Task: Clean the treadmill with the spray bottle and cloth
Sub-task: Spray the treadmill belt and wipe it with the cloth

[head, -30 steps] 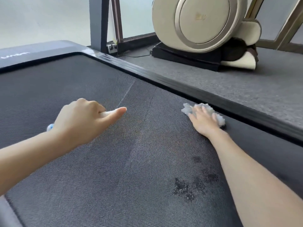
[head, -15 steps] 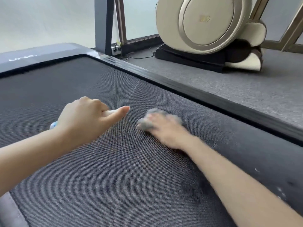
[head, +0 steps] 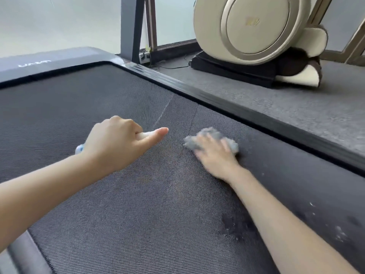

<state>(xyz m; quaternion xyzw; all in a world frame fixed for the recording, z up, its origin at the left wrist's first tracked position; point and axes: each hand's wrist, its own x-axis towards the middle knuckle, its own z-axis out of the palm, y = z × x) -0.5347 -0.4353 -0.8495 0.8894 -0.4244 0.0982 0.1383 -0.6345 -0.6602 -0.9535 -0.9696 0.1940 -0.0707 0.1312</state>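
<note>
Right hand (head: 214,157) pressed flat, fingers spread over a grey cloth (head: 209,139) on the treadmill belt (head: 138,214), near the right side rail (head: 256,119); soft, light, bunches easily, best pinned under the palm rather than pinched. Left hand (head: 116,143) clenched around the spray bottle (head: 80,149), mostly hidden, only a blue-white end showing behind the wrist, forefinger extended; probably light, smooth plastic. Wet patches (head: 235,226) on belt close to right forearm.

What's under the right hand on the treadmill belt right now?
A crumpled grey cloth lies pressed flat under the right hand on the belt. Its edges show past the fingers; the middle of it and the belt beneath are covered.
</note>
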